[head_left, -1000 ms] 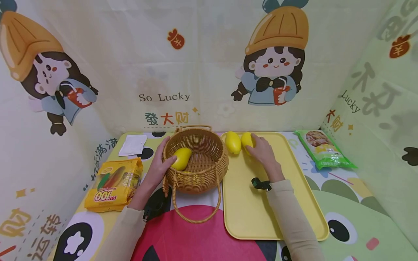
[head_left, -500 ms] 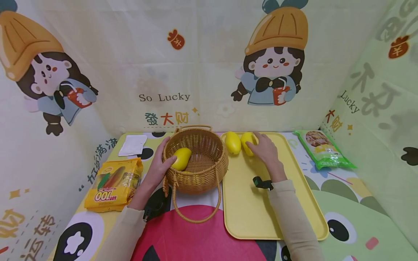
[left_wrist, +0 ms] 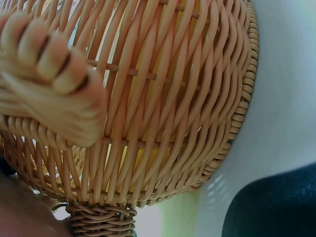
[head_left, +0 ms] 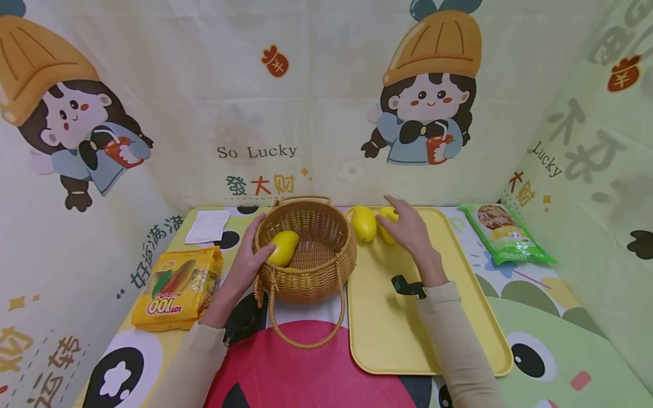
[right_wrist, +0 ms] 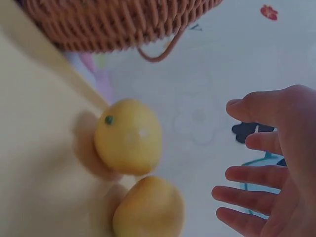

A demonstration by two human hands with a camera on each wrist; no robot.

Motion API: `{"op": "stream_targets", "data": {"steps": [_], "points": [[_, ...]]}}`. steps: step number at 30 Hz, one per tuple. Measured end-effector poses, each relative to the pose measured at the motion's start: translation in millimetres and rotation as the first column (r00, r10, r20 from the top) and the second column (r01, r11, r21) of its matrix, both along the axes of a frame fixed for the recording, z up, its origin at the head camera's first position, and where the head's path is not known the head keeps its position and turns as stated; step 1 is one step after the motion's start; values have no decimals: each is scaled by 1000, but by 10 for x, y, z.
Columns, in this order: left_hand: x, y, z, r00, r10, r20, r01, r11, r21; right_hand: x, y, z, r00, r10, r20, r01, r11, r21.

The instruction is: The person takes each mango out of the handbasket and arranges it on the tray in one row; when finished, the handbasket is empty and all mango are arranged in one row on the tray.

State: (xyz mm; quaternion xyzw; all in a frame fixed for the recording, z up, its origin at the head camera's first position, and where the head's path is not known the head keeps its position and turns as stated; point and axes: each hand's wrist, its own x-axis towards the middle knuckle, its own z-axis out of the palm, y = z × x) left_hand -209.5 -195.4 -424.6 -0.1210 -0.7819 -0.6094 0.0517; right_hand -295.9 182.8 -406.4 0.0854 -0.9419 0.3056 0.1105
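Observation:
A round wicker basket (head_left: 316,272) stands left of a yellow tray (head_left: 398,340). One yellow mango (head_left: 283,247) lies inside the basket against its left wall. My left hand (head_left: 250,260) grips the basket's left rim, and its fingers (left_wrist: 44,49) curl against the outside of the weave (left_wrist: 187,98). Two more mangoes (head_left: 364,222) (head_left: 386,215) sit side by side at the tray's far edge. My right hand (head_left: 408,229) hovers over the right-hand one and partly hides it. In the right wrist view that hand (right_wrist: 276,163) is spread open, apart from both mangoes (right_wrist: 129,137) (right_wrist: 148,207).
A yellow snack bag (head_left: 176,289) lies at the table's left edge, with a white cloth (head_left: 208,225) behind it. A green packet (head_left: 507,233) lies right of the tray. The basket's handle (head_left: 306,334) hangs down toward me. Printed fabric walls close in three sides.
My right hand has lifted off the right-hand mango and opened, fingers now raised above it. The left hand and basket have not moved.

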Motion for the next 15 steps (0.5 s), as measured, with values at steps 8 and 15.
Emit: {"op": "stream_targets", "data": {"steps": [8,15], "points": [[15,-2,-6,1000,2,7,-2,1000,-16,104,-190,191,990,101,-98,-104,994,-33],[10,-4,-2,1000,4,7,-4,1000,-18,247,-417,384,968,226,-112,-230,973,-26]]}}
